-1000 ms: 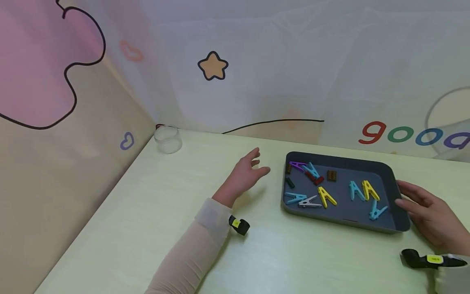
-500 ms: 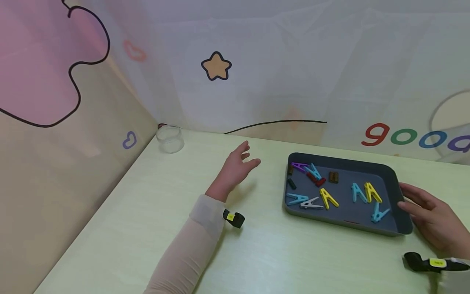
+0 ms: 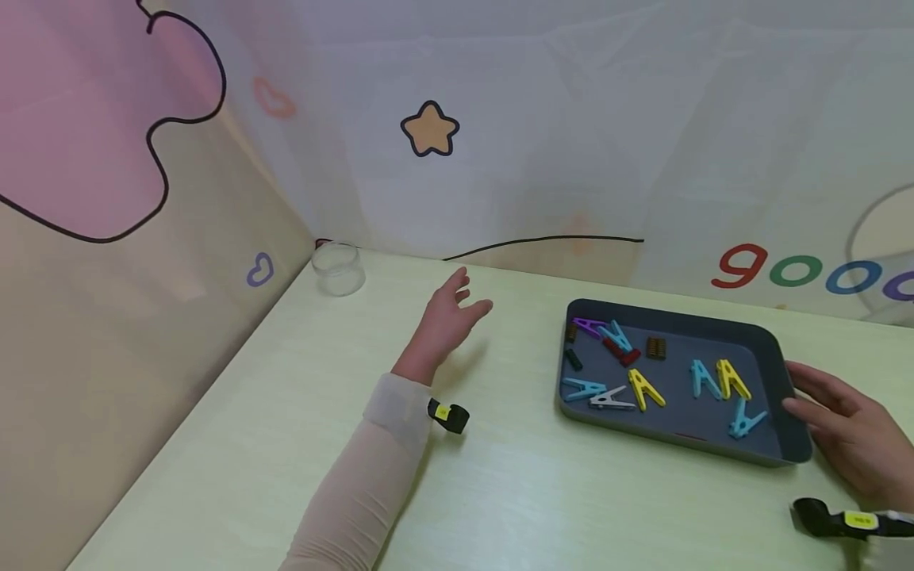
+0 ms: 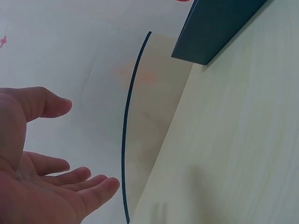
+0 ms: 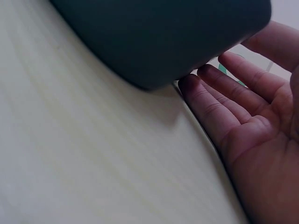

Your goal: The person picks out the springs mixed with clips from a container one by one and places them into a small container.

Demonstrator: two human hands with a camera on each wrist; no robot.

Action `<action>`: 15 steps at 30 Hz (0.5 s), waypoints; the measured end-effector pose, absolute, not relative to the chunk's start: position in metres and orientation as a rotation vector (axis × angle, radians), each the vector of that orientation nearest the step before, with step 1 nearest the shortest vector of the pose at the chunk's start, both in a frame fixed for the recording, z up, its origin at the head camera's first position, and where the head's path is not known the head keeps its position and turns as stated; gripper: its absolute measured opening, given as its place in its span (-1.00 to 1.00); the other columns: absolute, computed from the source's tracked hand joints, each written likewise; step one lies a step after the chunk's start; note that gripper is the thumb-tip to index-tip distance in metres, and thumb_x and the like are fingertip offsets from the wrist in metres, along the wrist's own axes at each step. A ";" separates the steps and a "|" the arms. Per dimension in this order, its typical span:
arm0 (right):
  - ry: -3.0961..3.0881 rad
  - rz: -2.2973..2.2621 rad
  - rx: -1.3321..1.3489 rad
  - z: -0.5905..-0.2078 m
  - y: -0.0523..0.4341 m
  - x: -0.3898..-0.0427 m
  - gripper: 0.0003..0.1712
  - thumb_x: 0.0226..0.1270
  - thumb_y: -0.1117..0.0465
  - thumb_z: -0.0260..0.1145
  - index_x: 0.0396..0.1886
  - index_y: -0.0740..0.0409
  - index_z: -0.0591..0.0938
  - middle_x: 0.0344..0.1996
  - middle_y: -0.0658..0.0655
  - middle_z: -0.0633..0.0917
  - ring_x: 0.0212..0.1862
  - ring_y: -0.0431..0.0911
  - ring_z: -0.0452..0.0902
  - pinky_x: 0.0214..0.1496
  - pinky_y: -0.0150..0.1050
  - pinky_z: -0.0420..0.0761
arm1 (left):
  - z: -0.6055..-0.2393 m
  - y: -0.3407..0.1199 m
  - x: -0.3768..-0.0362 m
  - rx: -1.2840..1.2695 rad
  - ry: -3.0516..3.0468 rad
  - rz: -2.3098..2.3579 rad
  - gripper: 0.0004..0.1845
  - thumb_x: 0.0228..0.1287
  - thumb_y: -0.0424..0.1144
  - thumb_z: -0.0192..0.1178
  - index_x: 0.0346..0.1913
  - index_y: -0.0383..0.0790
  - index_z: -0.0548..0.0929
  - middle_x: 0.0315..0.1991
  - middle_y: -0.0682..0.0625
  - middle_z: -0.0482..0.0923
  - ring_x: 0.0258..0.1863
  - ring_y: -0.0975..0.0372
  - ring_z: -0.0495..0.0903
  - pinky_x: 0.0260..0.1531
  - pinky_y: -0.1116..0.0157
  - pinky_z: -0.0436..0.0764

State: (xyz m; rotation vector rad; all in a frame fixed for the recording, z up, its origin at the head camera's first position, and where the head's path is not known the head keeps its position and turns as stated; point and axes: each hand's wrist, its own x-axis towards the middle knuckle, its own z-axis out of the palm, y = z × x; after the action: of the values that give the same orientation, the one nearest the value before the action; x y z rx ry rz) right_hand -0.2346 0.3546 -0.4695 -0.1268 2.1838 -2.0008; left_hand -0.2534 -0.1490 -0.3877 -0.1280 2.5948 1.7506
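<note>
The tray (image 3: 778,349), dark grey with rounded corners, lies flat on the table (image 3: 300,412), right of centre and near the back wall. The right hand (image 3: 850,432) is at the tray's right end, fingers (image 5: 210,100) straight and close together, the tips touching the tray's outer wall; the thumb extends along the rim. Nothing is clasped: the hand is open and lies against the tray without gripping it. In the right wrist view the tray wall (image 5: 159,42) fills the upper frame and the fingertips meet it at its lower corner. Inside the tray lie clothes pegs: a purple peg (image 3: 589,325) and a red peg (image 3: 616,350) at the left rear, blue pegs (image 3: 703,379) spread across the floor, two yellow pegs (image 3: 645,388), a white peg (image 3: 609,399), and two small dark ribbed pieces (image 3: 655,347). The left hand (image 3: 444,321) is raised above the table, well apart from the tray on its left side, fingers spread and relaxed, holding nothing. In the left wrist view the palm (image 4: 28,186) faces the wall and a corner of the tray (image 4: 210,32) shows at the upper right. A clear jar (image 3: 338,269) stands in the far left corner of the table, beyond the left hand.
</note>
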 end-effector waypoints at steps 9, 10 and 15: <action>2.186 -2.019 -0.120 -0.474 0.355 -0.235 -0.22 0.39 0.22 0.22 0.52 -0.12 0.13 0.26 -0.32 0.38 -0.07 -0.60 0.48 -0.15 -0.62 0.56 | -0.384 -0.162 -0.255 -0.223 2.647 1.763 -0.17 0.31 -0.12 0.17 0.54 -0.10 0.00 0.51 -0.03 0.12 0.47 0.09 0.20 0.34 0.07 0.37; 2.189 -2.016 -0.125 -0.475 0.356 -0.235 -0.22 0.40 0.21 0.22 0.53 -0.12 0.12 0.30 -0.32 0.36 -0.06 -0.60 0.47 -0.14 -0.62 0.56 | -0.384 -0.164 -0.256 -0.230 2.655 1.765 -0.17 0.31 -0.13 0.17 0.54 -0.11 0.00 0.51 -0.05 0.12 0.47 0.08 0.20 0.34 0.07 0.37; 2.248 -1.964 -0.130 -0.479 0.357 -0.235 -0.22 0.42 0.18 0.19 0.53 -0.15 0.08 0.47 -0.31 0.16 -0.04 -0.62 0.40 -0.10 -0.63 0.54 | -0.386 -0.172 -0.259 -0.256 2.684 1.779 -0.17 0.31 -0.13 0.16 0.54 -0.13 -0.01 0.51 -0.08 0.10 0.46 0.03 0.21 0.35 0.08 0.35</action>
State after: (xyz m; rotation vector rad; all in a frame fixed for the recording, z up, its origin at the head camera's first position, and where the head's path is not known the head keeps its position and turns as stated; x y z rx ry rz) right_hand -0.2352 0.3571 -0.4785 -0.1296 2.2475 -1.9644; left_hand -0.2593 -0.1716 -0.3862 -0.2561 2.6842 1.7786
